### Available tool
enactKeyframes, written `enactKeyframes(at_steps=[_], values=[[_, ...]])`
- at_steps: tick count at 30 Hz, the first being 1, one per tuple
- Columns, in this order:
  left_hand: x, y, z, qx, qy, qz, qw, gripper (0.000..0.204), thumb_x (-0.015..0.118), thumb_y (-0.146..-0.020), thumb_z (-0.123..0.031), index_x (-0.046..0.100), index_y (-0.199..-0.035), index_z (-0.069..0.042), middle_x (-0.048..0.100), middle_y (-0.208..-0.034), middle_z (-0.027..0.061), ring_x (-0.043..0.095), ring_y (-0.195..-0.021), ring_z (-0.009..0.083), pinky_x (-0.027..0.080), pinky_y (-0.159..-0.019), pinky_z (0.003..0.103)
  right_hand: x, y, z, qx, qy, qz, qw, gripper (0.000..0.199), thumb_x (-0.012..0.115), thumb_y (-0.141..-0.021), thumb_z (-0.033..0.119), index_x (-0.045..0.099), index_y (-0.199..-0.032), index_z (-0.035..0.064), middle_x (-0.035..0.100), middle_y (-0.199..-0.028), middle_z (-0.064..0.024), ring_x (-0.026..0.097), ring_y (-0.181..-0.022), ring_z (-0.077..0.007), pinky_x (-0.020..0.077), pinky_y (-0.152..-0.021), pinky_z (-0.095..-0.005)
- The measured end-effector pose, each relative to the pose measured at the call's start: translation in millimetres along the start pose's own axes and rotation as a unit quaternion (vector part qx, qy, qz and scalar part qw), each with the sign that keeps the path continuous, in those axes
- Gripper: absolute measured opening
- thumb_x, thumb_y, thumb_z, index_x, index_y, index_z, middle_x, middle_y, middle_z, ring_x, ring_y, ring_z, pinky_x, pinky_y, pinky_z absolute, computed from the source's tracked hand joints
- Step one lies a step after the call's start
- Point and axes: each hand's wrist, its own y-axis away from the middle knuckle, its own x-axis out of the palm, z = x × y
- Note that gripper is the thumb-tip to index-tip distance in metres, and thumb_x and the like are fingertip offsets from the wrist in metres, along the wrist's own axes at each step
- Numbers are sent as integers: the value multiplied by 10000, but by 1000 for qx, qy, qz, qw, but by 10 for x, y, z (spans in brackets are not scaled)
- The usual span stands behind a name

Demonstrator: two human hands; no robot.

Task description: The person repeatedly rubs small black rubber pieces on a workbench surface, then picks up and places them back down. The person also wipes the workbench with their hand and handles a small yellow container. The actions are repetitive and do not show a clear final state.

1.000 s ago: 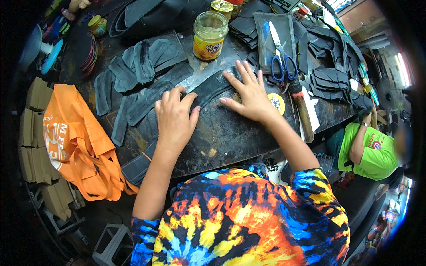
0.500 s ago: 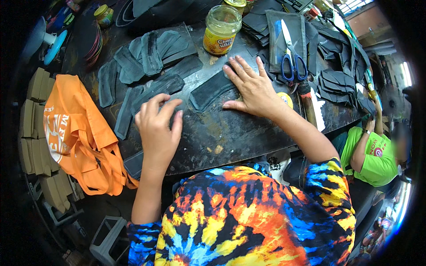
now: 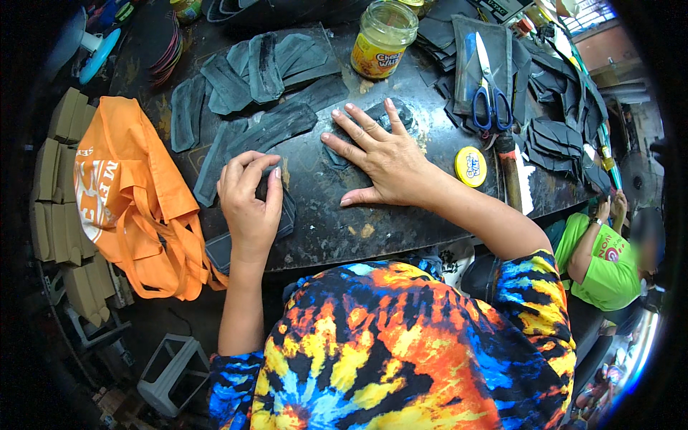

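Observation:
My right hand [image 3: 383, 159] lies with fingers spread over a dark grey strip [image 3: 390, 115], which shows past the fingertips and is otherwise mostly covered. To the left, the fingers of my left hand [image 3: 247, 193] curl toward the thumb around the edge of a dark panel [image 3: 285, 218]; my hand hides much of it, and how firmly it is gripped is hard to see. Several worn dark grey strips [image 3: 266, 68] lie overlapping beyond my left hand. An open glass jar [image 3: 383, 39] with a yellow label stands past my right hand.
Blue-handled scissors [image 3: 491, 100], a yellow lid [image 3: 471, 166] and a dark-handled tool [image 3: 509, 172] lie to the right, near stacked black pieces [image 3: 555, 147]. An orange bag [image 3: 136, 201] hangs at the table's left. A person in green [image 3: 598, 261] is at far right.
My left hand has lowered toward the near edge, where the dark panel now shows beside it. My right hand has shifted left over the strip, still spread. The whole view has shifted slightly.

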Motion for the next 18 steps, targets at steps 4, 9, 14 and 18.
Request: enactKeyframes(at_steps=[4,9,14,18], values=[[-14,-3,-12,1,-3,8,1000,196,722,-852,-45,742,-1045,-65,681,-1064,73,639,-1023,277,450,-908,397,18,18,1,-5,-21,12,1000,953,466,-884,852,395,-1628,261,300,-1696,-173,206,-1597,-373,91,-1210,-742],[-28,-1,-31,-3,-4,10,1000,190,722,-854,-40,742,-1041,-67,679,-1061,77,638,-1025,277,450,-911,394,-136,272,110,7,-92,74,993,837,487,-951,758,413,-1619,259,247,-1715,-189,171,-1606,-386,100,-1209,-740],[-34,-1,-36,-16,3,13,1000,186,721,-861,-33,747,-1042,-62,678,-1066,89,641,-1026,284,460,-923,396,-293,555,-251,155,-284,23,946,715,504,-999,650,509,-1566,215,213,-1733,-182,121,-1616,-397,43,-1239,-684],[-27,-7,-29,-32,22,11,999,182,724,-860,-35,748,-1040,-56,679,-1069,97,643,-1023,293,469,-932,403,-100,493,-281,274,9,-9,962,1023,521,-924,772,407,-1578,-6,257,-1703,-231,146,-1615,-368,44,-1235,-690]])
